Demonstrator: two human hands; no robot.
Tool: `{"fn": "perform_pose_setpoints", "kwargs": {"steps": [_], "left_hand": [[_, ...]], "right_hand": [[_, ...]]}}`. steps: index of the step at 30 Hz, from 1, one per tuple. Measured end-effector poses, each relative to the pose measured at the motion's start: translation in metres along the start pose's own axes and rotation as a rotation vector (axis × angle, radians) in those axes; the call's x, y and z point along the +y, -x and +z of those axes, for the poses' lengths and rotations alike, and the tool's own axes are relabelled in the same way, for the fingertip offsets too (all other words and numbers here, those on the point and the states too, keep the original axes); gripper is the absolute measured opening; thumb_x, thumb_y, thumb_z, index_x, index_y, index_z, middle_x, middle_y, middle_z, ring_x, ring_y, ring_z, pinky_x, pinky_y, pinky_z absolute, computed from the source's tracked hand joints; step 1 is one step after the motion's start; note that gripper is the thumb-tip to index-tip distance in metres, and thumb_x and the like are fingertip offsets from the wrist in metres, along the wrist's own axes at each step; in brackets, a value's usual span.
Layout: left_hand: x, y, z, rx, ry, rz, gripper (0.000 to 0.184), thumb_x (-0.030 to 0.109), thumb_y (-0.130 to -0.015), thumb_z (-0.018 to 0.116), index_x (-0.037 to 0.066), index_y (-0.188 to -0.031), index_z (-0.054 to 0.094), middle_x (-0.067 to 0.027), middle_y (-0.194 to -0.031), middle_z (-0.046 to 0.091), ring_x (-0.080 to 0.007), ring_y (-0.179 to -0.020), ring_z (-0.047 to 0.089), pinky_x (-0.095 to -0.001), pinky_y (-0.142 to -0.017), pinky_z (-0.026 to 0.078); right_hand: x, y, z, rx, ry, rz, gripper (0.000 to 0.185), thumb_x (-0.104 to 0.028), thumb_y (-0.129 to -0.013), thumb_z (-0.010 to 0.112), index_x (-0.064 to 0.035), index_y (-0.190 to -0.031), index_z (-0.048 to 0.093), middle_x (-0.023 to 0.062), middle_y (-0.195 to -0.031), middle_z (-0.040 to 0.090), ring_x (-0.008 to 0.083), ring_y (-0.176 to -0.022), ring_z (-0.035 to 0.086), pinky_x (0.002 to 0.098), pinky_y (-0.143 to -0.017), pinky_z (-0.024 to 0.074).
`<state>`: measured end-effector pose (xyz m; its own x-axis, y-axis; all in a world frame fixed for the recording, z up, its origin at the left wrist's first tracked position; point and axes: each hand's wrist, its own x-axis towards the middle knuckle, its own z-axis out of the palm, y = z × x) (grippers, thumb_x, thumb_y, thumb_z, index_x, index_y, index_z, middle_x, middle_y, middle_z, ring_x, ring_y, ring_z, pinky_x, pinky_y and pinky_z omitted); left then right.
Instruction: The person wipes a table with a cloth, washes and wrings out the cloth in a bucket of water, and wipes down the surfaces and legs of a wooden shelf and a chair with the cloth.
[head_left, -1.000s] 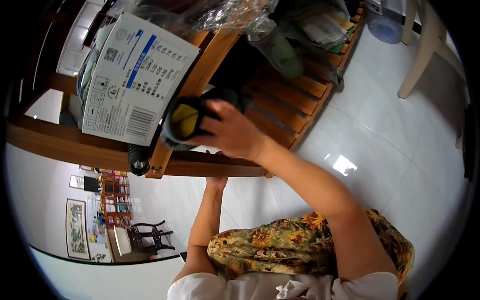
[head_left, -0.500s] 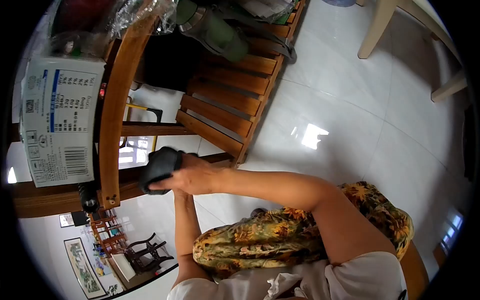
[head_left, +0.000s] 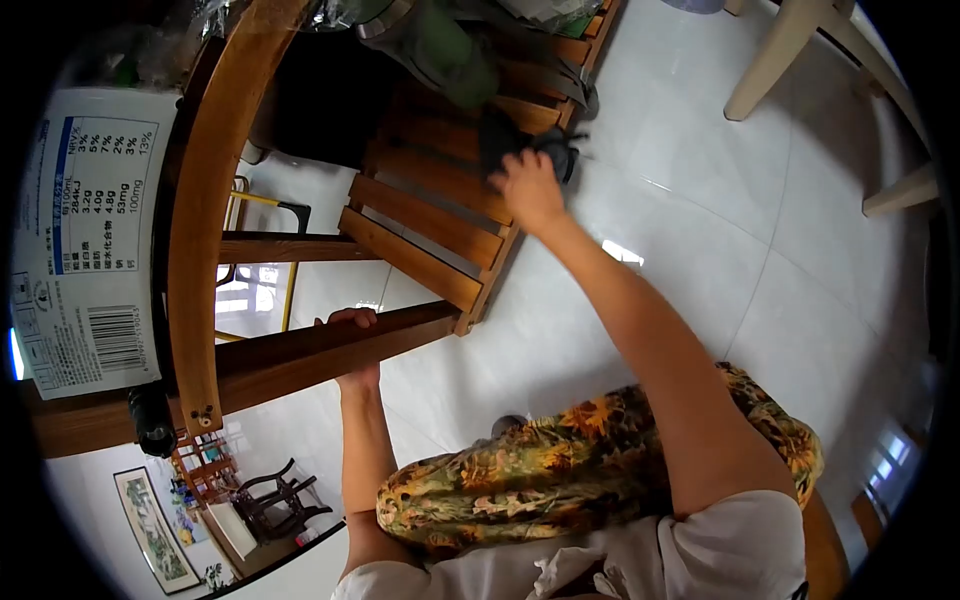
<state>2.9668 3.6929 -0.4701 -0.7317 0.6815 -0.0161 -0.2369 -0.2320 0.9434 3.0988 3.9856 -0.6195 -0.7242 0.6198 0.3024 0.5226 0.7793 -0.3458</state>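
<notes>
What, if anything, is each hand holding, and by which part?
The left hand grips the wooden rail, partway along it. The right hand is at the dark item, fingers over its near side; whether it grips cannot be told.

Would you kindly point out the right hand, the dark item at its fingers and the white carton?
Right hand (head_left: 535,195), head view: its back.
Dark item (head_left: 503,138), head view: its left part.
White carton (head_left: 95,240), head view: its printed panel.

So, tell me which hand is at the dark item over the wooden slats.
The right hand: its fingers are at the dark item over the wooden slats, whereas the left hand is at the wooden bar.
</notes>
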Motion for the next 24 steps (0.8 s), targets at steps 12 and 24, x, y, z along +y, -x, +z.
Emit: {"fn": "perform_pose_setpoints", "kwargs": {"steps": [12,24], "left_hand": [[0.002,0.001,-0.01,-0.019,-0.05,0.047,0.056,0.047,-0.102,0.026,0.006,-0.088,0.06,-0.0095,-0.078,0.057,-0.0259,-0.086,0.052,-0.0381,-0.086,0.041],[0.003,0.005,0.0,-0.006,-0.032,0.047,0.053,0.044,-0.102,0.027,0.005,-0.091,0.062,-0.01,-0.08,0.057,-0.0276,-0.088,0.052,-0.0386,-0.089,0.04]], "right_hand": [[-0.107,0.05,-0.006,-0.234,-0.521,-0.143,0.029,-0.012,-0.088,0.05,-0.0156,-0.105,0.073,0.0104,-0.115,0.058,0.0317,-0.115,0.047,0.0456,-0.098,0.0354],[-0.056,0.041,-0.002,-0.087,-0.102,-0.049,0.031,-0.014,-0.084,0.054,-0.0239,-0.107,0.071,0.003,-0.118,0.06,0.0262,-0.113,0.048,0.0427,-0.095,0.0339]]}}
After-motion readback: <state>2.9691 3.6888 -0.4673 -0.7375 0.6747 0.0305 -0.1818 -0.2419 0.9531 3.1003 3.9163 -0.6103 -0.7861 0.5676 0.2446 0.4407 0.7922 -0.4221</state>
